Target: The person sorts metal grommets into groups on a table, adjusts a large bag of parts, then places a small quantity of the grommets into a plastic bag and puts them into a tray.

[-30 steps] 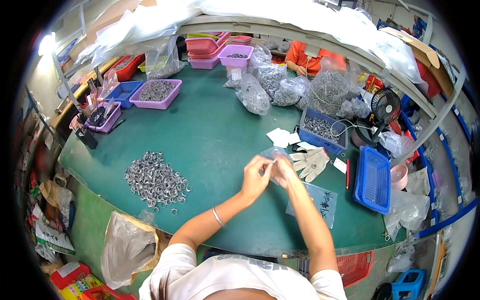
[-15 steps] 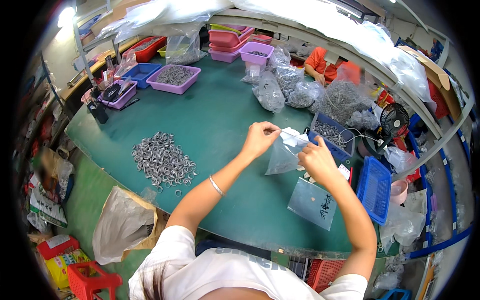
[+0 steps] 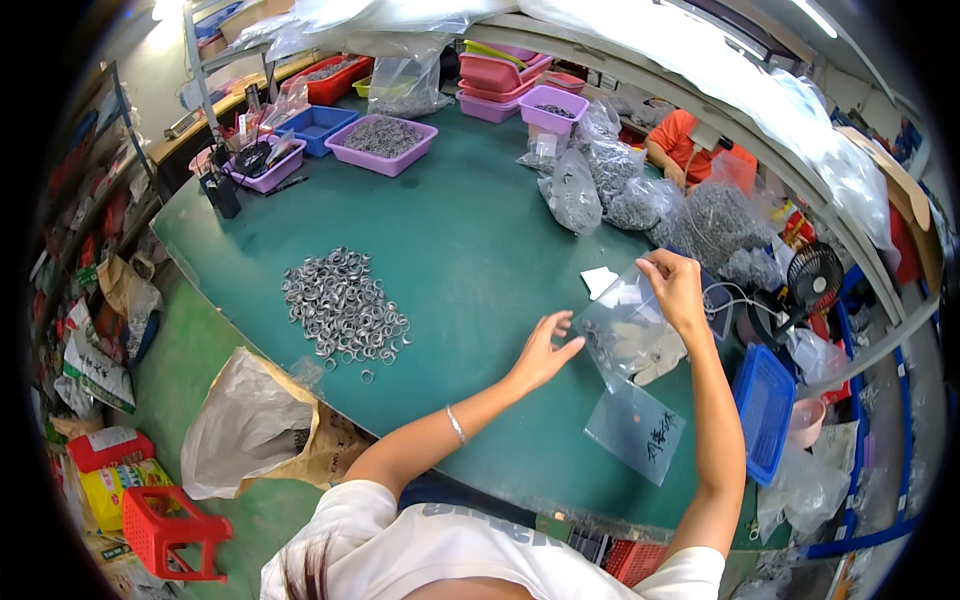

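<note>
Clear bag between right hand and left hand (above green table).

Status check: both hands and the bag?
Right hand pinches clear plastic bag at its top, lifted. Left hand open, fingertips at bag's side. Nothing between them.

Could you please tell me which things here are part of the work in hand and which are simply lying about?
In hand: clear plastic bag, right hand, left hand, pile of metal rings.

Lying about: blue basket, flat labelled bag, purple tray, small fan.
</note>
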Demonstrator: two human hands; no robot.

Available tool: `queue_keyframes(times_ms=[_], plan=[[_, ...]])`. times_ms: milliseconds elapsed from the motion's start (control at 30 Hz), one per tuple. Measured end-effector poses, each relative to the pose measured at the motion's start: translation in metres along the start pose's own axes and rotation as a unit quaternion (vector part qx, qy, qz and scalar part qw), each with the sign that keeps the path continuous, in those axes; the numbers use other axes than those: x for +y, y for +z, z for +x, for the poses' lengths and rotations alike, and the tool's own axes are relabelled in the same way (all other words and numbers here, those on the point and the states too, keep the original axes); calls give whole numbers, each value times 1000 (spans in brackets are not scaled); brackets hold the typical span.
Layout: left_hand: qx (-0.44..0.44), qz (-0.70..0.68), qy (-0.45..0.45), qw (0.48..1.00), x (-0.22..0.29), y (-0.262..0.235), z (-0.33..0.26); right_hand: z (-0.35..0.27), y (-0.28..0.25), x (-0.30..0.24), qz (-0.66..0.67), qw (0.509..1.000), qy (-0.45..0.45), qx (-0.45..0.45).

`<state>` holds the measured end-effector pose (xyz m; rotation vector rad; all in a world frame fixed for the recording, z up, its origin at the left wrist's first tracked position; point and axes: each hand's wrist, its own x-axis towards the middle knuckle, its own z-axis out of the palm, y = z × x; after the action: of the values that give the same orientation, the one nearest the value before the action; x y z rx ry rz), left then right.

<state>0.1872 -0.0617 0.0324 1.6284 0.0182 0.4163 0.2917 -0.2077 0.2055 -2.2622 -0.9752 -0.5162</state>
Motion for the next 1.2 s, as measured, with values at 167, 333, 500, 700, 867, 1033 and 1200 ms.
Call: queue_keyframes(times_ms=[167, 333, 500, 700, 867, 1033, 1200], plan=[[13, 39, -33, 999, -28, -27, 25, 54, 27, 6, 80, 996, 1, -36], [178, -57, -78, 979, -41, -38, 63, 136, 59, 10, 95, 994, -7, -47], [277, -108, -126, 946, -47, -26, 61, 231, 132, 38, 117, 991, 56, -45], [356, -127, -128, 917, -61, -17, 65, 357, 253, 65, 89, 996, -9, 29], [393, -109, -143, 902, -67, -24, 69, 445, 342, 105, 46, 992, -65, 100], [429, -96, -147, 886, -77, -32, 70, 497, 398, 117, 141, 985, 33, 89], [450, -110, -154, 873, -85, -32, 66, 523, 434, 125, 260, 954, 132, 76]])
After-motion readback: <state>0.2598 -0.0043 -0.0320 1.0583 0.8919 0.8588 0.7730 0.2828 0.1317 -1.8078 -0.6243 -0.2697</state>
